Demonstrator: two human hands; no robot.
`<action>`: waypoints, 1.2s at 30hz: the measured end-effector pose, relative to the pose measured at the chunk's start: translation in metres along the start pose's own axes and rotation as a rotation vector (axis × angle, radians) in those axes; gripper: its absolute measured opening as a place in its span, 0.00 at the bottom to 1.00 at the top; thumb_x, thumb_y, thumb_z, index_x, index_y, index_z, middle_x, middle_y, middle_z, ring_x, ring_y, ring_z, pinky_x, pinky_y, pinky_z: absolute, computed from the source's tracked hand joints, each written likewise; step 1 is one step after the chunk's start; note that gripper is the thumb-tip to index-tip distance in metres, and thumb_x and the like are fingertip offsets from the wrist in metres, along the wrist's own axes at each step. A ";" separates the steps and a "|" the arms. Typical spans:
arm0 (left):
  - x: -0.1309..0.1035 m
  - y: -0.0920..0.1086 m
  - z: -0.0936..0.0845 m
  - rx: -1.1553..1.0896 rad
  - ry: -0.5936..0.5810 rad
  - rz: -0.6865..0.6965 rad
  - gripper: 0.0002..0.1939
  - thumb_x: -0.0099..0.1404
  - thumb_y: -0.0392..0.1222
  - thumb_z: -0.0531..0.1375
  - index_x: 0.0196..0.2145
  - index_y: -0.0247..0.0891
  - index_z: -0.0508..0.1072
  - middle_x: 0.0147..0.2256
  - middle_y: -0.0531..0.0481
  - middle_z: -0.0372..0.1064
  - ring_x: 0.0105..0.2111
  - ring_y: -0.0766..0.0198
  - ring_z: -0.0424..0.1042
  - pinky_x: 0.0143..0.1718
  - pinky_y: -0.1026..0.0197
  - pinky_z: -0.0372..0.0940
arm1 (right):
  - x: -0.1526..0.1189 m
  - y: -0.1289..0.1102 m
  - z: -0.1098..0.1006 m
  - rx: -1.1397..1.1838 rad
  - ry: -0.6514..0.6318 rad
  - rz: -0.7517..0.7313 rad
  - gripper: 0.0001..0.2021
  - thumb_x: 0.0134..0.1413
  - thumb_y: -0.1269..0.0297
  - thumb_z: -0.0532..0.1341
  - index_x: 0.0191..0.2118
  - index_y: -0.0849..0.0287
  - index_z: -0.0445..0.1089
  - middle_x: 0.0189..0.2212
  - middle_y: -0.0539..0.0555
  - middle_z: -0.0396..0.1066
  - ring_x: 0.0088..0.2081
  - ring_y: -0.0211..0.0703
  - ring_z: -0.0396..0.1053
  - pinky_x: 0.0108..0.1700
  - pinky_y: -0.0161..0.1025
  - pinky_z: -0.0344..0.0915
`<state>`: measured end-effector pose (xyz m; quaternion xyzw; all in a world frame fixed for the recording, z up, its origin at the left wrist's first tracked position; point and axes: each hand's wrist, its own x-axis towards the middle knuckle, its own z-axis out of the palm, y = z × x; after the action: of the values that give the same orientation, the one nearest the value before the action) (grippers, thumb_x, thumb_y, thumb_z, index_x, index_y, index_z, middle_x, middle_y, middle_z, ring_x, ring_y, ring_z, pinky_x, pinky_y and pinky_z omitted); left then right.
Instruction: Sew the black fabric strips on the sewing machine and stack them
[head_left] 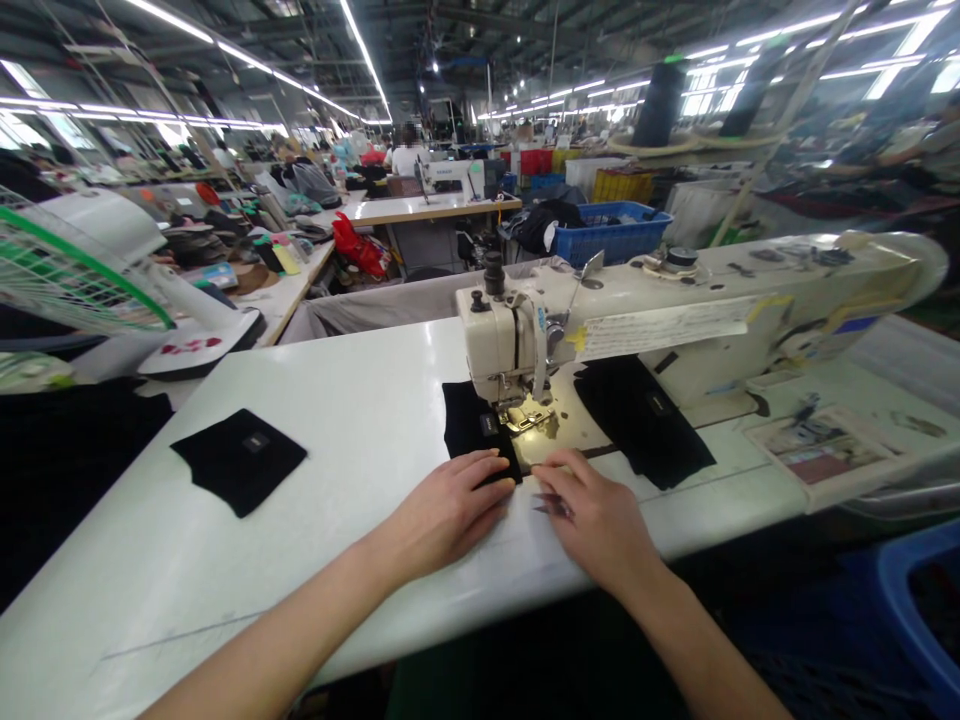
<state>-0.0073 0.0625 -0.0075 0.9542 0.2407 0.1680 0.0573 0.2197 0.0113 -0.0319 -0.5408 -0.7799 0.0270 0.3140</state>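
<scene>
My left hand (pixel 461 510) lies with its fingers flat on a black fabric piece (pixel 466 418) that bears a small dark label. This piece sits just left of the presser foot (pixel 525 418) of a sewing machine (pixel 495 340), its right edge close to the foot. My right hand (pixel 592 510) is closed in front of the needle plate, thumb and forefinger pinched near the fabric's lower corner. Two pointed metal blades of thread snips (pixel 551 504) stick out from under its fingers; the rest of them is hidden in the palm.
One labelled black piece (pixel 240 460) lies left on the table (pixel 360 430), another (pixel 641 420) under the machine arm. A small tray (pixel 821 455) is set in at the right. A fan (pixel 90 260) stands at the left, a blue basket (pixel 919 600) at the lower right.
</scene>
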 end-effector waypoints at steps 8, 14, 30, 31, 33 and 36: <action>0.002 -0.011 0.001 -0.025 -0.001 -0.022 0.14 0.74 0.39 0.54 0.52 0.37 0.74 0.55 0.39 0.70 0.58 0.50 0.69 0.57 0.46 0.70 | -0.021 0.062 -0.050 -0.366 0.280 0.581 0.25 0.61 0.45 0.57 0.55 0.58 0.70 0.54 0.61 0.70 0.37 0.53 0.74 0.29 0.45 0.67; 0.006 -0.019 0.001 -0.016 0.012 -0.016 0.15 0.73 0.39 0.54 0.53 0.36 0.74 0.56 0.38 0.70 0.58 0.50 0.69 0.58 0.45 0.70 | -0.035 0.097 -0.060 -0.225 0.151 0.647 0.28 0.57 0.39 0.52 0.47 0.58 0.73 0.47 0.61 0.75 0.37 0.56 0.74 0.38 0.49 0.67; 0.017 -0.036 -0.004 -0.028 0.036 -0.030 0.15 0.74 0.40 0.53 0.51 0.34 0.76 0.53 0.37 0.71 0.55 0.51 0.71 0.55 0.48 0.72 | -0.014 0.083 -0.085 0.014 0.580 0.759 0.21 0.50 0.41 0.61 0.34 0.55 0.76 0.29 0.53 0.74 0.31 0.48 0.68 0.38 0.44 0.64; 0.018 -0.037 -0.005 -0.028 0.035 -0.027 0.15 0.73 0.39 0.53 0.51 0.34 0.76 0.53 0.37 0.71 0.55 0.51 0.72 0.55 0.48 0.72 | -0.014 0.077 -0.088 0.035 0.607 0.753 0.21 0.50 0.42 0.62 0.35 0.56 0.76 0.28 0.53 0.73 0.30 0.47 0.69 0.38 0.44 0.65; 0.019 -0.041 -0.004 -0.030 0.039 -0.023 0.15 0.73 0.39 0.53 0.51 0.34 0.76 0.54 0.37 0.71 0.54 0.51 0.72 0.54 0.48 0.72 | -0.014 0.069 -0.095 0.058 0.660 0.716 0.20 0.50 0.44 0.63 0.35 0.57 0.75 0.28 0.55 0.74 0.31 0.48 0.70 0.38 0.44 0.67; 0.021 -0.046 -0.003 -0.029 0.040 -0.022 0.15 0.73 0.39 0.53 0.51 0.34 0.76 0.53 0.37 0.70 0.53 0.52 0.72 0.54 0.48 0.72 | -0.016 0.064 -0.103 -0.038 0.682 0.658 0.20 0.53 0.43 0.61 0.37 0.58 0.74 0.30 0.57 0.74 0.30 0.49 0.71 0.38 0.44 0.67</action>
<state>-0.0118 0.1130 -0.0073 0.9471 0.2499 0.1896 0.0681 0.3291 -0.0064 0.0192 -0.7430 -0.4197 -0.0684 0.5169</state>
